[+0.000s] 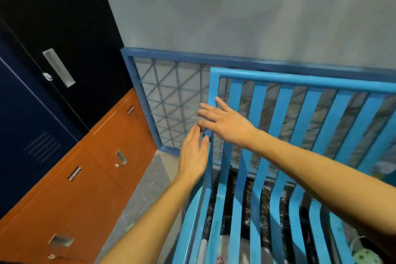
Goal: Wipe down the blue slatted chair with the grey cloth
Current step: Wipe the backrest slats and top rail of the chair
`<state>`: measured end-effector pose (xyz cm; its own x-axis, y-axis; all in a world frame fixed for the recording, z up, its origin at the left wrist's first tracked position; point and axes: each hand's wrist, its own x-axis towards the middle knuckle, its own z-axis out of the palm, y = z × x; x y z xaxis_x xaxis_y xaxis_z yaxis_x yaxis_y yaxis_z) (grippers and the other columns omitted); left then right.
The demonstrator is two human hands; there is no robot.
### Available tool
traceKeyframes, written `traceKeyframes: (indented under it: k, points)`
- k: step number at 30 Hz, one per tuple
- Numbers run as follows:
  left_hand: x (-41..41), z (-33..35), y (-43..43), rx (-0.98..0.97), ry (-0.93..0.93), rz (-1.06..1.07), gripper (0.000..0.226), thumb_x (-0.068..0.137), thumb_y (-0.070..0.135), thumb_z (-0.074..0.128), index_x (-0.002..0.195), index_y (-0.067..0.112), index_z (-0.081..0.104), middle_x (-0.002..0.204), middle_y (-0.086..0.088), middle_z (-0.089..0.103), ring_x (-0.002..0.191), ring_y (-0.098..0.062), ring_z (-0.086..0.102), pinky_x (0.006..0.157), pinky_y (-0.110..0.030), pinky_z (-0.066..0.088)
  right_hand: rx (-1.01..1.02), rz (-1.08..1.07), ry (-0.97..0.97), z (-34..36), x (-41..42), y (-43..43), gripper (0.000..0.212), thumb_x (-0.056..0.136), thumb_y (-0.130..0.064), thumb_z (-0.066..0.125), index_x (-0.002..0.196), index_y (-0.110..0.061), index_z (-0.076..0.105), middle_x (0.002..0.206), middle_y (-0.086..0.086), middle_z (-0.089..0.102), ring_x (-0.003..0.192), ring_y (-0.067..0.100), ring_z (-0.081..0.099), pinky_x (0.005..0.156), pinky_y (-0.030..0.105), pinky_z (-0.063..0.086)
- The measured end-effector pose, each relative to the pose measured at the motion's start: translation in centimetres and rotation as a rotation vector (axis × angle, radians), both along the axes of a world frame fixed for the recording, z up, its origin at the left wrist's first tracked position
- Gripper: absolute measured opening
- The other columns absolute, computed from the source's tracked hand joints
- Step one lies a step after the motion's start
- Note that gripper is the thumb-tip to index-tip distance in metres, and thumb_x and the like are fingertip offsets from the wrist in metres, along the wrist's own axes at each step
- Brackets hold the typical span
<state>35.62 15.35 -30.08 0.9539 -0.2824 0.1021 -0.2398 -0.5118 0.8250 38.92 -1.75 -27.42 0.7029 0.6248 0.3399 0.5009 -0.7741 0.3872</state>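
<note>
The blue slatted chair (300,81) fills the lower right, its back standing just in front of a blue-framed wire-mesh panel (171,100) that leans on the grey wall (235,6). Both hands meet at the chair's left back post, about halfway down its outer edge. The left hand (192,156) rises along the outside of the post with fingers straight and close together, fingertips at the post's edge. The right hand (227,122) reaches across the back slats from the right, fingers spread and extended past the post, the upper finger lying on the post itself. Between the two sets of fingertips a small dark grey patch shows, seemingly the grey cloth (202,129), pressed against the post; whether either hand actually pinches it cannot be told. Left of the chair a narrow strip of speckled grey floor (145,188) runs between the seat's curved edge and an orange drawer cabinet (85,178), with dark blue lockers (32,124) beyond. The seat slats lie open, with dark gaps between them.
</note>
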Motion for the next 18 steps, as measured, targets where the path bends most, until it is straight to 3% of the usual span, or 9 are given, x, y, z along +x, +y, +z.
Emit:
traceKeyframes:
  k: [4,8,11,13,16,18]
  points:
    - [3.2,4.2,-2.6,-0.029,-0.105,-0.007,0.049,0.104,0.02,0.043,0.151,0.011,0.033,0.155,-0.003,0.036,0.142,-0.017,0.032,0.103,-0.011,0.019,-0.161,-0.029,-0.11,4.8,3.2,-1.3,0.032,0.086,-0.009,0.044,0.109,-0.017,0.065,0.123,0.013,0.06,0.132,0.032,0.046,0.115,0.058,0.014]
    - [5.6,7.2,-4.4,-0.054,-0.198,-0.021,0.045,0.101,0.016,0.045,0.146,0.013,0.04,0.147,-0.006,0.046,0.135,-0.022,0.042,0.102,-0.026,0.032,-0.174,-0.102,-0.157,9.5,4.5,-1.4,0.044,0.085,-0.014,0.025,0.097,-0.016,0.067,0.107,0.012,0.063,0.12,0.032,0.055,0.115,0.058,0.013]
    - [7.1,9.7,-5.0,-0.066,-0.284,-0.035,0.05,0.1,0.012,0.045,0.148,0.013,0.037,0.15,-0.005,0.044,0.137,-0.019,0.039,0.108,-0.026,0.03,-0.004,-0.262,-0.128,11.8,4.7,-1.3,0.037,0.087,-0.014,0.031,0.107,-0.014,0.062,0.108,0.011,0.059,0.109,0.031,0.057,0.117,0.053,0.013]
    - [7.9,11.2,-5.4,-0.041,-0.326,-0.06,0.05,0.1,0.01,0.044,0.149,0.013,0.037,0.151,-0.006,0.043,0.139,-0.019,0.038,0.112,-0.027,0.027,0.209,-0.377,-0.048,11.8,4.4,-1.4,0.03,0.092,-0.013,0.045,0.119,-0.012,0.056,0.112,0.011,0.056,0.105,0.032,0.058,0.109,0.047,0.029]
    - [8.9,12.6,-5.7,-0.005,-0.348,-0.044,0.039,0.101,0.013,0.042,0.138,0.015,0.054,0.139,-0.006,0.057,0.127,-0.021,0.052,0.096,-0.021,0.035,0.499,-0.38,0.017,10.2,3.4,-1.3,0.033,0.093,-0.01,0.048,0.126,-0.006,0.053,0.111,0.015,0.053,0.098,0.035,0.057,0.079,0.045,0.043]
    - [9.3,13.1,-5.8,-0.044,-0.317,-0.012,0.035,0.101,0.013,0.045,0.134,0.011,0.057,0.133,-0.007,0.061,0.12,-0.016,0.056,0.089,-0.012,0.033,0.534,-0.356,-0.017,9.8,2.9,-1.0,0.032,0.091,-0.008,0.05,0.122,-0.003,0.055,0.108,0.015,0.054,0.095,0.034,0.056,0.077,0.044,0.044]
